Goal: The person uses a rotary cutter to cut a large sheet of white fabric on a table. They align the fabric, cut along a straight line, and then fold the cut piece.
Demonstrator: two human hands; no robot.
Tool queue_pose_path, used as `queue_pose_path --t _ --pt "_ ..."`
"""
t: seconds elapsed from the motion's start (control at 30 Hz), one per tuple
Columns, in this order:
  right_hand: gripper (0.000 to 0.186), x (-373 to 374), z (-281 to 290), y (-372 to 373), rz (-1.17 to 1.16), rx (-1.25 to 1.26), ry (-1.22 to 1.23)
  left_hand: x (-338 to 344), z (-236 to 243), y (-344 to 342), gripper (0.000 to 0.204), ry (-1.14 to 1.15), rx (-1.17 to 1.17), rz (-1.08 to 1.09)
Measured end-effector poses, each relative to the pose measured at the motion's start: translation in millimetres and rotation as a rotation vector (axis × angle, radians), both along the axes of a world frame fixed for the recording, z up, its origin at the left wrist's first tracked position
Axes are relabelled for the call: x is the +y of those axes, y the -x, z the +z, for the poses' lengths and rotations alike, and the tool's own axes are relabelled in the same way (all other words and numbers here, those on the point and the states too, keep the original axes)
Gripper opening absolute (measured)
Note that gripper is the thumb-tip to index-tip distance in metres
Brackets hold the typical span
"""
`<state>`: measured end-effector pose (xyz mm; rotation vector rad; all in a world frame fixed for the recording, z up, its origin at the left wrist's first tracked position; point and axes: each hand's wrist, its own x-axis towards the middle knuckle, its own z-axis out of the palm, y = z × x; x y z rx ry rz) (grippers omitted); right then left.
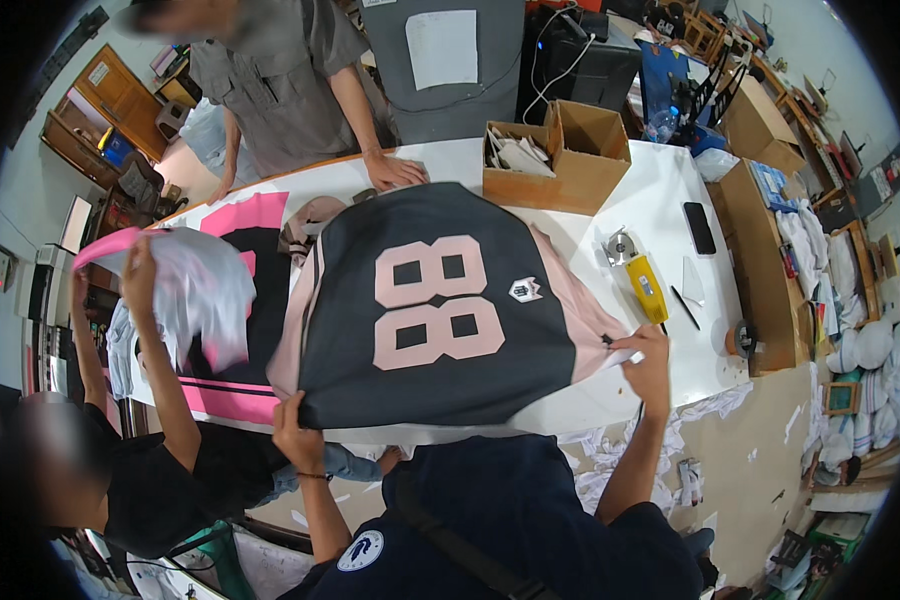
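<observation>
A dark fabric garment panel [340, 290] with large pink digits, a small white badge and pale pink sides is spread over the white table [685, 180]. My left hand [296, 430] is closed on its lower left corner at the near edge. My right hand [642, 355] is closed on the right end of the pink side, where a small dark detail and a white strip show. Pink-and-black pieces [230, 400] lie to the left. Above my right hand are a yellow cutting tool [647, 290], a black pen [686, 308] and a black phone [699, 228].
At left, a co-worker [150, 490] lifts white-and-pink fabric [205, 290]. Another person [290, 110] stands across the table, one hand resting on it. Cardboard boxes [588, 160] sit at the back; a tape roll [740, 340] is at right. Scraps [720, 405] litter the floor.
</observation>
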<state>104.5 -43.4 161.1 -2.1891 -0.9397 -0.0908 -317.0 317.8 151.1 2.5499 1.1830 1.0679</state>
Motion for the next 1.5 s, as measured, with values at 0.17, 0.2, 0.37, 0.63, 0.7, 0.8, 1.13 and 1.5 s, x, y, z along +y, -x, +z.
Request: queue_pose_path --t 0.17,0.2,0.37,0.63,0.7,0.8,1.13,1.5 --pt "0.022 -9.5 -109.3 14.4 -0.05 0.098 0.22 -2.6 -88.6 28.2 0.031 0.351 0.292 -0.048" --pt "0.022 -11.5 -122.7 15.0 -0.044 0.109 0.263 -2.8 -98.8 33.8 0.028 0.38 0.353 -0.064" --pt "0.022 -27.4 -143.9 11.9 0.084 0.242 0.289 -1.1 -112.0 44.2 0.032 0.348 0.419 -0.065" --pt "0.019 -72.1 -132.6 -2.5 0.083 0.722 0.069 1.8 -98.7 58.7 0.03 0.247 0.46 -0.135" --pt "0.019 -75.4 -104.5 -3.2 -0.013 0.912 0.174 -3.6 -87.2 65.6 0.029 0.29 0.498 -0.175" --pt "0.018 -103.3 -112.2 -9.3 0.004 0.974 0.175 -0.9 -81.9 81.5 0.027 0.521 0.516 -0.305" --pt "0.006 -90.7 -118.7 -62.0 -0.015 0.636 0.064 44.4 -102.5 75.2 0.015 1.43 -0.023 -0.228" --pt "0.021 12.3 -197.4 -107.2 -0.163 0.282 0.101 109.5 -157.5 -45.0 0.063 0.789 0.183 0.029"
